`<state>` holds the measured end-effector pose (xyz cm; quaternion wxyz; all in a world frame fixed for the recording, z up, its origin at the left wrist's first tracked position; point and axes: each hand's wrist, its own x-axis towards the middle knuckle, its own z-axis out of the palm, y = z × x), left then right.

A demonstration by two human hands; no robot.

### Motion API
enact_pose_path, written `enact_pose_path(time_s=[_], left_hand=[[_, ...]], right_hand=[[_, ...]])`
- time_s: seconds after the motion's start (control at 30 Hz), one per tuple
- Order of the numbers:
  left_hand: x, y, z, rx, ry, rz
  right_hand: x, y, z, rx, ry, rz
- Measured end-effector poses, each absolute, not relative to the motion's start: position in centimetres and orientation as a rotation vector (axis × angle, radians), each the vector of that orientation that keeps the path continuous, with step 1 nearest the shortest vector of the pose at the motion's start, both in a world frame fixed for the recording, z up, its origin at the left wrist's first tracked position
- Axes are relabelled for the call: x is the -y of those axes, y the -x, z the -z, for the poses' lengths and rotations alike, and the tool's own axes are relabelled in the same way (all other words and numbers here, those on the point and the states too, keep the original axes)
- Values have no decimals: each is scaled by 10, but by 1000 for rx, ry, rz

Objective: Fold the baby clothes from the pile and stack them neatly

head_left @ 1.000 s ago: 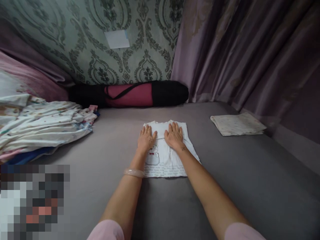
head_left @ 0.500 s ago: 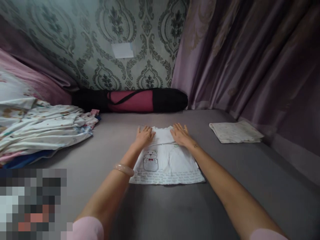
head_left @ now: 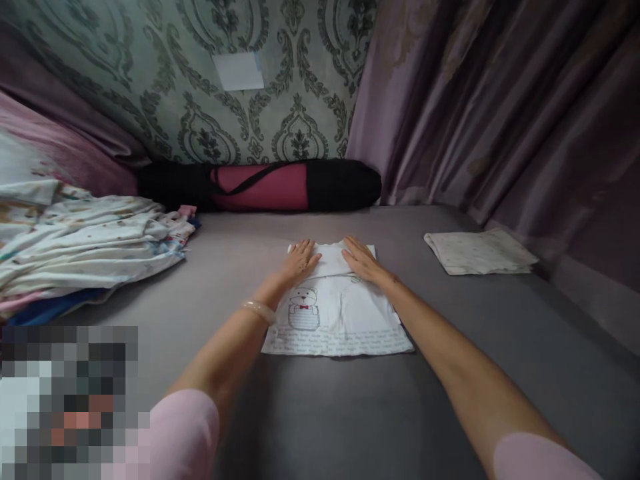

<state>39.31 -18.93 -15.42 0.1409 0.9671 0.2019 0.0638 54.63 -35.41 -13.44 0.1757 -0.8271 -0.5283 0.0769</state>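
A small white garment (head_left: 345, 310), like a child's top, lies spread on the grey bed sheet (head_left: 345, 413). It carries a bear drawing with a red bow on its left half and lines of print along the wide lower edge. My left hand (head_left: 301, 260) rests flat on its upper left corner, fingers pointing away from me. On the upper right part, my right hand (head_left: 359, 259) lies palm down with its fingers stretched out. Neither hand grips the cloth. The garment's upper corners show past my fingers.
A heap of printed cloth (head_left: 95, 247) lies at the left. To the right is a folded pale cloth (head_left: 480, 252). A long black and pink bag (head_left: 265, 187) stretches along the patterned wall, and purple curtains (head_left: 480, 100) hang at the right. The lower left corner is pixelated.
Both hands have moved slightly inward on the garment's upper part, baring its corners. The camera view has tilted down a little.
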Motion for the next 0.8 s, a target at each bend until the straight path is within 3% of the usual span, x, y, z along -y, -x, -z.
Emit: enact_pose_path(time_s=[0.27,0.8], left_hand=[[234,-321,151,-2,-2861,-142],[283,-261,144,30,-2971,7]], right_hand=[[419,-506,138,2050,2049,-160],[467,-426,136,2112,2117,-215]])
